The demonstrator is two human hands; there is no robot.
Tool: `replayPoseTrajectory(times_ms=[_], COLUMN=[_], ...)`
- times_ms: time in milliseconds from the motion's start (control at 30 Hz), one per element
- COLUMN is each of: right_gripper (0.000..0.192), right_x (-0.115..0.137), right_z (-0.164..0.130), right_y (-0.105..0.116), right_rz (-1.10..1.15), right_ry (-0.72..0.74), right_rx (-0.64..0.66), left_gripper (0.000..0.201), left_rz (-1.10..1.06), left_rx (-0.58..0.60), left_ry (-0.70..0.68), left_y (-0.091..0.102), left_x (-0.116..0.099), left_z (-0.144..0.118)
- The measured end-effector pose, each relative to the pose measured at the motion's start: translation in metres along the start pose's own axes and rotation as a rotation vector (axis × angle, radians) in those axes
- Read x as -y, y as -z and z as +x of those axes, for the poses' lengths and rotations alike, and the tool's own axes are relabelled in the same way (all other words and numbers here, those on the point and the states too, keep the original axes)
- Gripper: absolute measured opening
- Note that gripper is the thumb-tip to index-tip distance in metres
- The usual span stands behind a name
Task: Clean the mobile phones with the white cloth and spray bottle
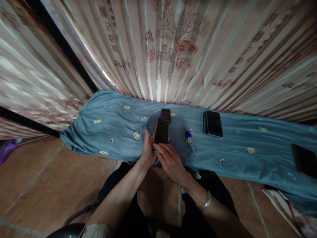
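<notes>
A dark-screened smartphone [161, 132] is held upright over the cloth by my left hand [148, 150], whose thumb lies along its left edge. My right hand [169, 158] has its fingers closed at the phone's lower end. A small greyish bit shows at those fingertips, too small to name. Just beyond the phone's top lies a small dark square box [166, 113]. Right of my hands, a clear bottle with a blue cap [193, 144] rests on its side, apart from both hands.
Blue patterned cloth [119, 132] covers the long narrow surface before me. Farther right lies a stack of dark flat devices [214, 124], and another dark device [305, 161] sits near the right edge. Pleated curtains [173, 72] hang directly behind. Dark metal bars [61, 43] cross at left.
</notes>
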State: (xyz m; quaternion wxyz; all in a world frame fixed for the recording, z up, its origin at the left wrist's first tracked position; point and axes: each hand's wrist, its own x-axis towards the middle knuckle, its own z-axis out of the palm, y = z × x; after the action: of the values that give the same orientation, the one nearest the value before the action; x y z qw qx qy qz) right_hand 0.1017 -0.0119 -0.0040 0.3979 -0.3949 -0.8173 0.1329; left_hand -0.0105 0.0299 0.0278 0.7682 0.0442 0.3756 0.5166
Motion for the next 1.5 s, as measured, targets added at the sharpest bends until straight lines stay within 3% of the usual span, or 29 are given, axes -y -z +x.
replayPoseTrajectory(times_ms=[433, 833, 1067, 1500], right_gripper=[0.043, 0.046, 0.052, 0.046], right_x=[-0.003, -0.016, -0.016, -0.024], right_z=[0.004, 0.012, 0.011, 0.001], right_y=[0.000, 0.002, 0.002, 0.010], right_rz=[-0.088, -0.143, -0.126, -0.169], right_ry=[0.157, 0.090, 0.053, 0.015], right_rx=[-0.023, -0.086, -0.039, -0.033], left_gripper=[0.071, 0.062, 0.068, 0.057], left_rz=[0.105, 0.121, 0.146, 0.082], left_rx=[0.036, 0.081, 0.122, 0.220], left_ry=[-0.056, -0.032, -0.023, -0.045], left_y=[0.006, 0.006, 0.011, 0.014], left_x=[0.010, 0.018, 0.017, 0.008], left_z=[-0.005, -0.009, -0.010, -0.007])
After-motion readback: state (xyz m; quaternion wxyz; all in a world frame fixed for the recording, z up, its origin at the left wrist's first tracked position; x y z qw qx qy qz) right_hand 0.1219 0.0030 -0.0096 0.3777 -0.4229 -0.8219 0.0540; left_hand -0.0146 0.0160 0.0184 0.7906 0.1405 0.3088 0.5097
